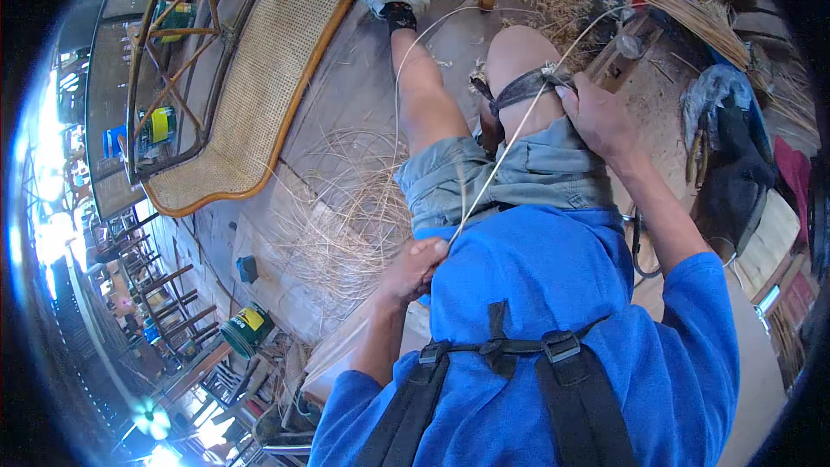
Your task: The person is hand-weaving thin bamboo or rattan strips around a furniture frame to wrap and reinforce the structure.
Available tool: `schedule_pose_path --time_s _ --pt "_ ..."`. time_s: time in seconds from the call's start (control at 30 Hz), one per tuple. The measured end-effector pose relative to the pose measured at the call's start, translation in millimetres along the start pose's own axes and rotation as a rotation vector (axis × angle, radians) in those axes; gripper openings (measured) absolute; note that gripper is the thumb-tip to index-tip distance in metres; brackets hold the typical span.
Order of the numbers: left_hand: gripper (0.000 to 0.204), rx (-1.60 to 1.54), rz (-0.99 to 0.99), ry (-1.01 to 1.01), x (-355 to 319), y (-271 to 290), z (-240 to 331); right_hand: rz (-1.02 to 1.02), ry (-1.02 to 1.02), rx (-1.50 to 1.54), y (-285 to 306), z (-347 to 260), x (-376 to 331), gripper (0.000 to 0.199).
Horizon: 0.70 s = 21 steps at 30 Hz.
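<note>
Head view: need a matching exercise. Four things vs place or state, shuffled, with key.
Column 1
1. Left hand
2. Right hand
3. Cane panel
4. Loose strands

Column 2
A. Tangled on the floor
B. By the dark band across the leg
C. Finely woven, edged in orange-brown
D. Beside the blue shirt, holding the pale strip

Pairs: 1-D, 2-B, 3-C, 4-A
</note>
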<state>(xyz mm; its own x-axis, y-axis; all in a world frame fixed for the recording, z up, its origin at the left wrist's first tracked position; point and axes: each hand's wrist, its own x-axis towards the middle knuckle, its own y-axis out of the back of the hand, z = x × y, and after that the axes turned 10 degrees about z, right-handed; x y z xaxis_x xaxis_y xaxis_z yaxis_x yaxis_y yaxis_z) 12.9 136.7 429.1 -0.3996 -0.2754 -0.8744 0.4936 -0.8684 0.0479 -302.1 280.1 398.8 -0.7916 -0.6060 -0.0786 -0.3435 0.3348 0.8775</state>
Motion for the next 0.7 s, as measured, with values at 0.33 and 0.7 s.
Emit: schedule_pose_path --time_s 0.33,0.7 --pt "0.032 0.093 0.025 -0.512 91 -90 137 0.140 -0.065 0.173 0 33 12 0.037" --pt "0.024 0.908 0.052 -0.901 24 -1 30 0.082 0.041 -0.079 -4 -5 1 0.030"
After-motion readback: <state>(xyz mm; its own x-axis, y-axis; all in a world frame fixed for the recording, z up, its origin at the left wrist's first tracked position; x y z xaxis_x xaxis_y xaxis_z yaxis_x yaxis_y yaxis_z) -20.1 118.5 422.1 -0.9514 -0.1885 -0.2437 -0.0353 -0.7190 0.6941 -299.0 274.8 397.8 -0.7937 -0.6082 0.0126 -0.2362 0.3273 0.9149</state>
